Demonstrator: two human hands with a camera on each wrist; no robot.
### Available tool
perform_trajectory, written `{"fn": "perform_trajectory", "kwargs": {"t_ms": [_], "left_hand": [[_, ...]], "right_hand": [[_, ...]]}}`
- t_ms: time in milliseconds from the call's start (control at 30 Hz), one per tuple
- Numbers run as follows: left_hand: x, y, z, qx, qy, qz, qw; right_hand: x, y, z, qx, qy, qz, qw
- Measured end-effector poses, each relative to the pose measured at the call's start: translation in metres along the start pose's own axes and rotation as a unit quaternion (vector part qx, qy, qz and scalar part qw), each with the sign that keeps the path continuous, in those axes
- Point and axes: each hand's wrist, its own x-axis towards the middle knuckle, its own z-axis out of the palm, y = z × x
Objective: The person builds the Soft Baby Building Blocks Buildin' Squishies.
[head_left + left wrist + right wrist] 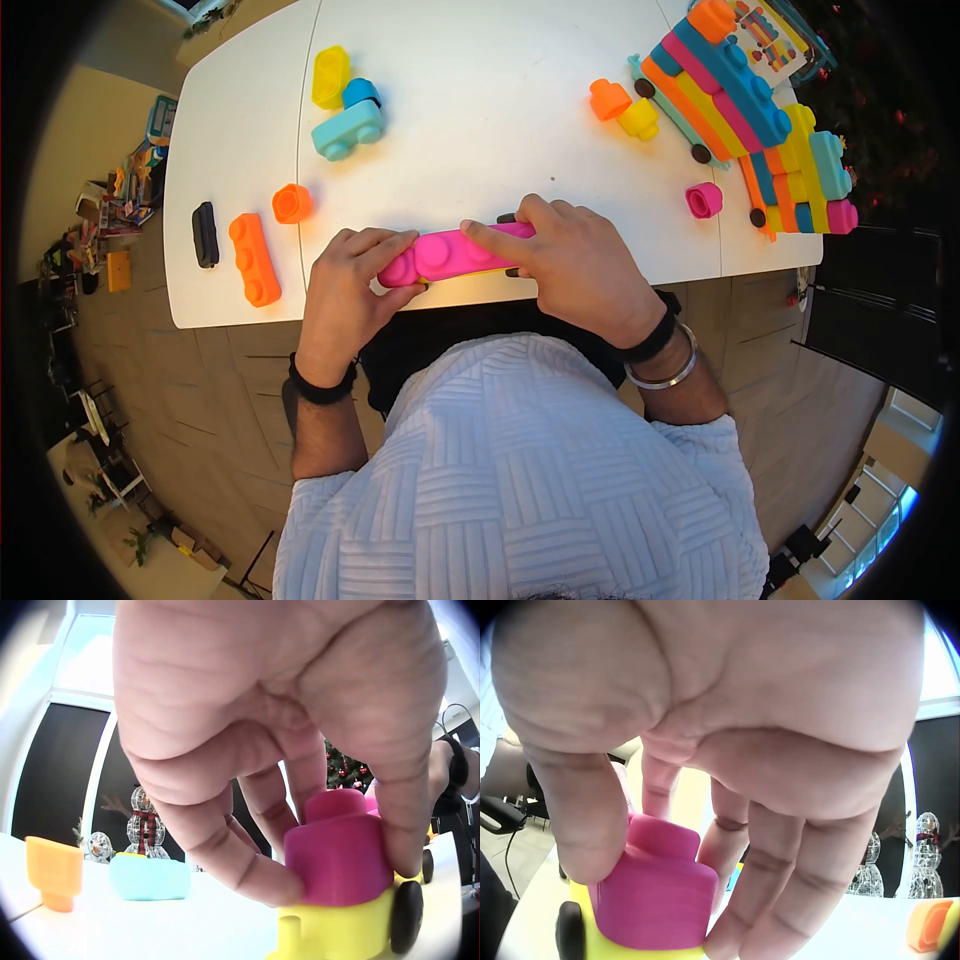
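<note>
Pink blocks [447, 256] lie in a row on a yellow wheeled base [337, 930] near the table's front edge. My left hand [350, 285] pinches the small pink block [337, 862] at the left end between thumb and fingers. At the other end my right hand [585, 262] grips the pink block [656, 900], thumb on the near side and fingers on the far side. Black wheels [571, 930] show on the base's near side. The pink pieces sit on top of the yellow base, studs upward.
Left on the table [430, 120] are a black piece [205, 235], an orange long block [254, 260], an orange small block [292, 203], and yellow, blue and teal blocks [348, 130]. Right are orange, yellow and pink blocks [703, 200] beside stacked block vehicles [720, 90].
</note>
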Motion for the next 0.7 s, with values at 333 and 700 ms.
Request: {"fn": "perform_trajectory", "kwargs": {"t_ms": [333, 700], "left_hand": [[0.000, -0.002, 0.007, -0.005, 0.014, 0.036, 0.999], [0.004, 0.003, 0.010, -0.014, 0.001, 0.031, 0.999]], "right_hand": [[0.004, 0.088, -0.014, 0.042, 0.152, 0.047, 0.986], [0.005, 0.159, 0.001, -0.014, 0.228, 0.250, 0.941]]}}
